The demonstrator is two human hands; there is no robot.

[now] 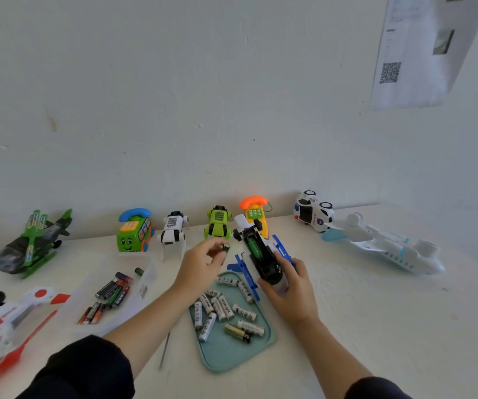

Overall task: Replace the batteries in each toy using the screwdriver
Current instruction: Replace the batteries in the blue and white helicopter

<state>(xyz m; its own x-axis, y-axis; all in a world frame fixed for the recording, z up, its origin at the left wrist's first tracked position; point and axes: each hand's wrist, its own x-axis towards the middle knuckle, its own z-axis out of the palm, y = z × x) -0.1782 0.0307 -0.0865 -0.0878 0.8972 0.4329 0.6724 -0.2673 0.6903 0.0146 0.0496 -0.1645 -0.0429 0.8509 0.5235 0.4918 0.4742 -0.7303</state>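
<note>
Upturned helicopter [262,256] nose toward person

Both hands reach forward, left [203,262] pinching, right [285,286] gripping.

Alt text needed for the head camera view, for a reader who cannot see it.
The person's right hand holds an upturned white and blue toy helicopter with its battery compartment open, while the left hand pinches a green battery beside it. White batteries lie on a teal tray below; more toys line the white table.
</note>
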